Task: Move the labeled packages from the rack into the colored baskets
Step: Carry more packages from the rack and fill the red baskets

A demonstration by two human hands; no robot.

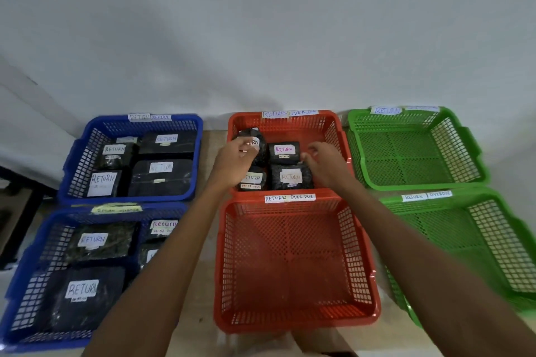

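Over the far red basket (pixel 340 136) I had both hands reaching in, well apart from each other. My left hand (pixel 236 161) had its fingers curled round the far-left package (pixel 261 153), thumb on its white RETURN label. My right hand (pixel 324 165) sat just beside the near-right package (pixel 291 177), fingers bent; I could not tell whether it gripped anything. Four black packages filled that basket in two rows, the pink-lettered package (pixel 284 151) between my hands. No rack was in view.

I judged the step to be settling the far-left package into its corner. To do it well, I would have lowered it flat with the label facing up, kept it clear of the basket wall, and used the right hand only to steady its neighbours so nothing tipped. The near red basket (pixel 290 320) and both green baskets (pixel 417 184) lay empty on the table (pixel 207 136), so later packages needed their labels checked first.
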